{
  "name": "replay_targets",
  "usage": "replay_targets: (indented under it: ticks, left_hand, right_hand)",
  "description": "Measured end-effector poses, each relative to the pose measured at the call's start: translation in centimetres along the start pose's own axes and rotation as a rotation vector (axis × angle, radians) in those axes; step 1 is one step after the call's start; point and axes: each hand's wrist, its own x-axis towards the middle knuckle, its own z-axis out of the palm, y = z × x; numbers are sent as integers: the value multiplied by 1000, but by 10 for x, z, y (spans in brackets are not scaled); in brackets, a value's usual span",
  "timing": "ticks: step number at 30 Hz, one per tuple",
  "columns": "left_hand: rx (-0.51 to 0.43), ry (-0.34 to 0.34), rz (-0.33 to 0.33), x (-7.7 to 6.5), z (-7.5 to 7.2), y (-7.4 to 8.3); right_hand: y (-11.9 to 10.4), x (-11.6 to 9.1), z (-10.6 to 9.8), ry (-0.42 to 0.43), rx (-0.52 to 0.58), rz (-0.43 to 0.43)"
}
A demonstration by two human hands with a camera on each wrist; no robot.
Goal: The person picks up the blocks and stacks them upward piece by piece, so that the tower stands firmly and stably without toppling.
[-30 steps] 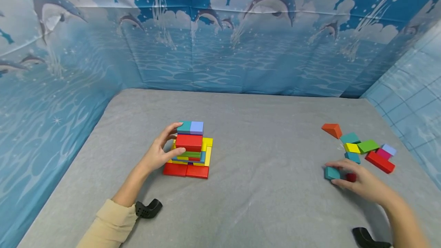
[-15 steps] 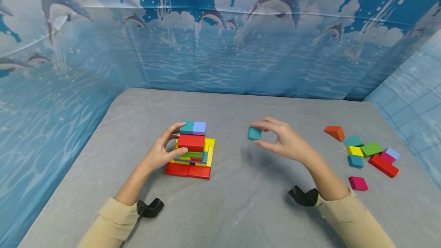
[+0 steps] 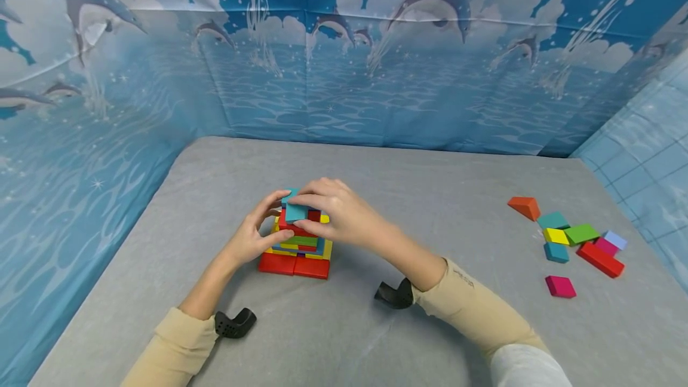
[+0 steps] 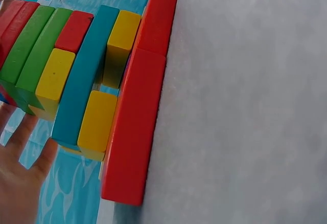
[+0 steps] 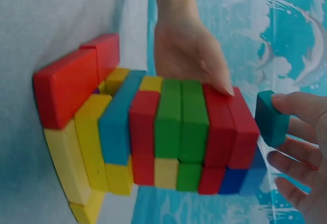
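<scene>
A tower of coloured wooden blocks [image 3: 302, 241] rises from two flat red blocks [image 3: 312, 268] left of the middle. My left hand [image 3: 248, 242] holds its left side, with the thumb against an upper red block [image 5: 242, 127] and the fingers round the far side. Between thumb and fingertips my right hand [image 3: 346, 215] pinches a teal block [image 5: 271, 119] at the tower's top front. The right wrist view shows this block close to the uppermost red layer; whether they touch I cannot tell. The right hand partly covers the tower's top in the head view.
Several loose blocks lie at the right of the grey cloth [image 3: 446, 196]: an orange wedge [image 3: 524, 208], a green block [image 3: 581, 233], a long red block [image 3: 601, 260] and a magenta block [image 3: 561, 286] among them. A dolphin-print curtain [image 3: 344, 94] hangs behind.
My right hand has picked up the teal block from the right side and carried it left to the tower's top. The left hand has kept its place on the tower.
</scene>
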Motion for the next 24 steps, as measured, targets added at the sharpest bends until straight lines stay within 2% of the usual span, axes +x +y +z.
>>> replay_targets:
  ticks: [5, 11, 18, 24]
  left_hand:
    - [-9, -9, 17, 0, -1, -2]
    - [-19, -9, 29, 0, -2, -4]
    - [-25, -15, 37, 1, -4, -5]
    - [-47, -19, 81, 1, -4, -6]
  right_hand:
    - [-1, 4, 11, 33, -61, -18]
    - [2, 4, 19, 64, -81, -43]
    - [4, 3, 22, 86, -49, -54]
    - [6, -2, 18, 89, 23, -37]
